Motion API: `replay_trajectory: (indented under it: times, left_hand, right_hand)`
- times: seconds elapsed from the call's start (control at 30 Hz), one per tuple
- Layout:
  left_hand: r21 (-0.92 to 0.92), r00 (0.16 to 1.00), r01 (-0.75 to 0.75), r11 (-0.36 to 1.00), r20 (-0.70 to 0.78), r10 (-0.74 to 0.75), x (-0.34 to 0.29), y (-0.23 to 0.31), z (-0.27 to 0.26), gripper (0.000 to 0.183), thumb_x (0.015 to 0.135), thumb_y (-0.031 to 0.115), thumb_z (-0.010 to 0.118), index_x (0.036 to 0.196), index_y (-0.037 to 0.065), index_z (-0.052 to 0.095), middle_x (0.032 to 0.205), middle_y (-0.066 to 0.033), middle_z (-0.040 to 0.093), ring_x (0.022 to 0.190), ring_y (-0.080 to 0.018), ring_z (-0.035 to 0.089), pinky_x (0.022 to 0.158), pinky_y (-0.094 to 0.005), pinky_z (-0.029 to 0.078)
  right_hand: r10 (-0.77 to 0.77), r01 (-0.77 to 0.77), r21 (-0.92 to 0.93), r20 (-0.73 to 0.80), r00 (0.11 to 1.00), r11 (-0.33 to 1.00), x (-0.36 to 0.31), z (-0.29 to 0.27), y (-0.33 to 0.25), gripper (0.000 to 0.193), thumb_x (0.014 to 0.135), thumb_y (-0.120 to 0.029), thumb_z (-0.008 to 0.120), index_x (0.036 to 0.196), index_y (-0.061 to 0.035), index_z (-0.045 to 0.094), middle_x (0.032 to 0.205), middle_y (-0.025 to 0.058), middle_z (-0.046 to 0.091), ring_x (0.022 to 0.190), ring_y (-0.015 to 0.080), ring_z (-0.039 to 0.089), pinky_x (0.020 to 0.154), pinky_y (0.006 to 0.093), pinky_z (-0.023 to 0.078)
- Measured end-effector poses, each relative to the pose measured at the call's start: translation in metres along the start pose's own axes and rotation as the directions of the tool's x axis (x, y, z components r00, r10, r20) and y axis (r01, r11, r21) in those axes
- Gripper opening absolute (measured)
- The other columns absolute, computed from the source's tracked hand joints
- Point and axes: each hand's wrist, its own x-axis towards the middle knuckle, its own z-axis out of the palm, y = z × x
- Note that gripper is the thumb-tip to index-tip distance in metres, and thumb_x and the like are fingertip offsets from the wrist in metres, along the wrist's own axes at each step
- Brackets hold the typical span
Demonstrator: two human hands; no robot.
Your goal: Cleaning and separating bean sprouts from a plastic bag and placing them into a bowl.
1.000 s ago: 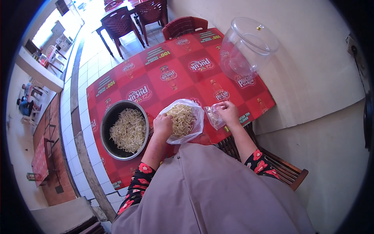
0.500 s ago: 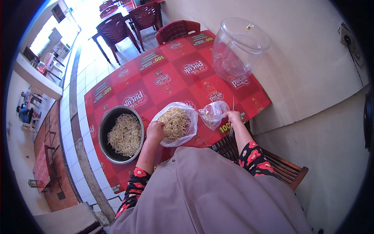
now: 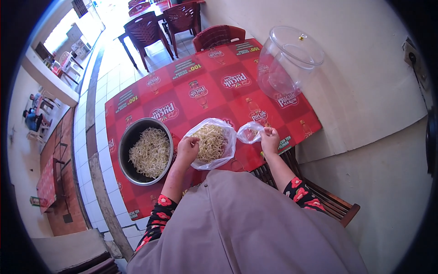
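Pale bean sprouts [image 3: 210, 142] fill an open white plastic bag [image 3: 224, 160] near the table's front edge. My left hand [image 3: 187, 150] is at the bag's left side, its fingertips pinched together over the sprouts. What the pinch holds, if anything, is too small to make out. To the right, my right hand [image 3: 270, 139] grips the rim of a small clear plastic bag [image 3: 248, 133] with a few bits inside. A deep metal pot [image 3: 122, 160], partly filled with more bean sprouts [image 3: 149, 153], stands left of my left hand.
A red printed cloth covers the table [image 3: 182, 119]. A large clear plastic jar [image 3: 285, 68] stands at the far right by the wall. One red chair [image 3: 219, 37] is at the far edge, and a slatted wooden chair [image 3: 328, 205] is at lower right.
My left hand has lifted slightly off the sprouts. The small bag has shifted and its mouth is now spread open beside my right hand. A thin straight item by that hand no longer shows.
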Motion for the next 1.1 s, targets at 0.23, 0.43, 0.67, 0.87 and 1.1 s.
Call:
replay_trajectory:
  times: [0.23,0.43,0.67,0.87,1.1]
  left_hand:
    - [0.018,0.999,-0.003,1.000,0.046,0.002,-0.003,0.002,0.000,0.015,0.075,0.009,0.062,0.088,0.002,0.067,0.078,-0.0137,0.064,0.068,-0.0226,0.061,0.065,-0.0333,0.049]
    - [-0.022,0.995,0.094,0.995,0.049,-0.093,-0.003,0.006,-0.002,0.020,0.075,0.017,0.066,0.089,0.003,0.067,0.074,-0.0131,0.065,0.065,-0.0208,0.061,0.063,-0.0324,0.048]
    - [0.072,0.978,-0.136,0.988,-0.150,0.146,-0.005,-0.007,-0.002,0.017,0.075,0.017,0.067,0.085,0.004,0.068,0.066,-0.0087,0.060,0.057,-0.0199,0.056,0.060,-0.0312,0.046]
    - [-0.344,0.970,0.181,0.921,0.217,-0.110,-0.009,0.037,0.000,0.019,0.073,0.018,0.069,0.083,0.002,0.067,0.075,-0.0048,0.059,0.063,-0.0110,0.054,0.059,-0.0254,0.044]
    - [-0.598,0.946,0.233,0.767,0.322,-0.035,-0.011,0.050,0.017,0.021,0.073,0.018,0.068,0.083,-0.001,0.066,0.072,-0.0023,0.063,0.066,-0.0064,0.054,0.058,-0.0234,0.043]
  right_hand:
    - [0.000,0.005,0.183,-0.027,1.000,0.983,0.010,0.018,-0.035,0.019,0.076,-0.007,0.065,0.091,-0.0025,0.054,0.081,0.0081,0.060,0.071,0.0137,0.058,0.061,0.0249,0.047]
    - [0.030,-0.021,-0.132,0.066,0.997,0.991,-0.011,0.008,-0.008,0.035,0.066,-0.015,0.073,0.091,-0.0027,0.053,0.078,0.0041,0.059,0.070,0.0115,0.056,0.062,0.0259,0.047]
    - [-0.135,0.201,-0.433,0.179,0.975,0.879,-0.045,0.001,-0.068,0.050,0.074,-0.030,0.069,0.105,0.0021,0.046,0.094,0.0139,0.056,0.082,0.0204,0.056,0.074,0.0338,0.045]
    - [0.080,-0.017,-0.094,0.731,0.678,0.995,-0.083,0.022,-0.097,0.033,0.091,-0.023,0.050,0.120,-0.0070,0.045,0.081,0.0040,0.050,0.074,0.0119,0.049,0.069,0.0284,0.044]
    - [-0.014,0.016,0.006,0.782,0.623,1.000,-0.096,0.026,-0.107,0.025,0.089,-0.012,0.054,0.113,-0.0086,0.052,0.076,-0.0005,0.049,0.065,0.0062,0.045,0.057,0.0226,0.041]
